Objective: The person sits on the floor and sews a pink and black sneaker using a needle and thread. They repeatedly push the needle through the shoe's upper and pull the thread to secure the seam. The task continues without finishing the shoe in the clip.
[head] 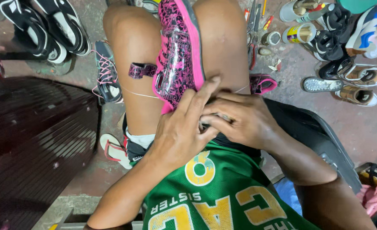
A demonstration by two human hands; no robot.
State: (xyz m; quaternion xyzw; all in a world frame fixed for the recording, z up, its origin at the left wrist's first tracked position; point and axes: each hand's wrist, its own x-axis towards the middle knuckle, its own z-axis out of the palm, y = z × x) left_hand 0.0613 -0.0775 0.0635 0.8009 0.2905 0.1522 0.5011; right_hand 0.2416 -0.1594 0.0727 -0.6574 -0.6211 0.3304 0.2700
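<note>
Two hands are meeting at the heel end of a pink shoe (178, 51), which is lying clamped between the person's bare knees, sole edge up, so that it is being kept from shifting while both hands are busy; the left hand (178, 132) is lying flat against the shoe's side, fingers stretched out and the forefinger reaching up along the pink rim, pressing rather than clasping; the right hand (244, 119) is curling inward just beside it, fingertips pinched on something small and pale at the heel, though what it is pinching is too hidden to tell; a thin thread (139, 94) is running taut across the left thigh toward the shoe, and another stretch is showing at the right knee, so the shoe appears to be being stitched by hand; a loose pink strap (141, 70) is hanging off the shoe's left side; on the floor, tins (299, 33) and small tools are lying beyond the knees within reach, and other shoes (350, 81) are sitting well apart at the right; a dark slatted bench (35, 136) is standing at the left
</note>
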